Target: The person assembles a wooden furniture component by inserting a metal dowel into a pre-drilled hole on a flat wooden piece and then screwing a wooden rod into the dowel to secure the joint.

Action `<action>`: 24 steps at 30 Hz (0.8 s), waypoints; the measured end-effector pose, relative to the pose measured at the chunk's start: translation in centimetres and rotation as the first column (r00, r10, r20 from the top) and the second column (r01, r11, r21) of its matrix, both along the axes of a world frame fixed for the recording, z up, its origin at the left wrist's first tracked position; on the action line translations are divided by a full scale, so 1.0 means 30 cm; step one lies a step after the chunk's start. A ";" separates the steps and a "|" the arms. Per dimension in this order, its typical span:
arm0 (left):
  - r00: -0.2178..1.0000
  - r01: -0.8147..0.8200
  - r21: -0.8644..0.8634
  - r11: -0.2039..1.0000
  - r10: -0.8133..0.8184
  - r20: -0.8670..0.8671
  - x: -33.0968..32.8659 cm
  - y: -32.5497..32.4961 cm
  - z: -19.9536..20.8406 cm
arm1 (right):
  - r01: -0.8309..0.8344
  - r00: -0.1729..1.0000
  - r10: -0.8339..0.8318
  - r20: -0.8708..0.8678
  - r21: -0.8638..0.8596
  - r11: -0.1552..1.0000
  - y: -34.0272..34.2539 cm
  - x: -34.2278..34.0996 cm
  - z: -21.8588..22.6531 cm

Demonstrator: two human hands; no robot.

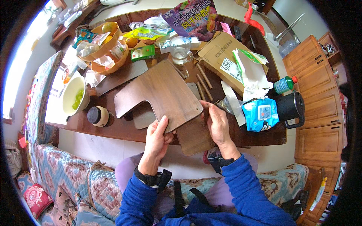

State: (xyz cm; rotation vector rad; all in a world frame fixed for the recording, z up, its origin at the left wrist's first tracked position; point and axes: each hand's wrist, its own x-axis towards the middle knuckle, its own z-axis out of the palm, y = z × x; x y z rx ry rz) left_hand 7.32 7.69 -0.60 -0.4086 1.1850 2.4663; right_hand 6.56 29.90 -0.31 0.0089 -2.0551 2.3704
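Note:
A wood-grain board (166, 90) with a curved cut-out is tilted over the near side of the table. My left hand (156, 137) is closed on its near edge, thumb on top. At the board's right corner, beside a small hole, the fingers of my right hand (220, 126) pinch together on something dark that I cannot make out. A second brown panel (194, 137) shows below the board, between my hands, and sticks out past the table's edge. Several brown rods (204, 76) lie just beyond the board, and part of another panel (145, 117) appears under the cut-out.
On the left stand a bowl (69, 96) with green grapes, a dark-lidded jar (98, 116) and a tiered fruit basket (96, 54). A glass mug (180, 49) is behind the board. To the right are a cardboard box (211, 52), blue wipes pack (260, 115), green bottle (284, 85) and black mug (292, 109).

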 end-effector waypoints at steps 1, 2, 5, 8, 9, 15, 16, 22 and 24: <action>1.000 -0.005 0.031 1.000 0.005 -0.005 0.004 -0.004 0.000 | -0.001 0.999 0.004 -0.049 0.046 0.999 -0.009 0.006 -0.014; 1.000 0.006 0.022 1.000 -0.006 -0.006 0.008 -0.010 0.000 | -0.008 1.000 0.008 -0.028 0.002 1.000 -0.013 0.013 -0.026; 0.999 0.039 0.017 0.999 -0.038 -0.010 0.018 -0.032 -0.001 | -0.020 0.997 0.030 0.067 -0.145 0.989 -0.023 0.027 -0.050; 0.998 0.064 -0.045 0.997 -0.064 0.014 0.023 -0.030 -0.004 | -0.020 0.989 0.043 0.143 -0.156 0.988 -0.028 0.032 -0.050; 0.998 0.062 -0.096 0.993 -0.059 0.034 0.025 -0.024 -0.006 | -0.032 0.992 0.048 0.115 -0.133 0.991 -0.029 0.032 -0.046; 0.985 0.173 -0.373 0.912 -0.158 0.071 0.042 -0.073 0.027 | 0.026 0.989 -0.016 0.148 -0.066 0.997 -0.055 0.020 -0.002; 0.979 0.191 -0.389 0.901 -0.145 0.143 0.054 -0.095 0.043 | 0.032 0.989 -0.017 0.149 -0.096 0.995 -0.058 0.018 0.006; 0.960 -0.139 -0.377 0.916 0.031 -0.277 0.077 -0.112 0.174 | -0.010 0.991 0.020 0.131 -0.078 0.997 -0.063 0.022 0.055; 0.927 -0.180 -0.503 0.845 -0.025 -0.374 0.042 -0.061 0.227 | -0.018 0.994 0.023 0.110 -0.054 0.998 -0.070 0.020 0.066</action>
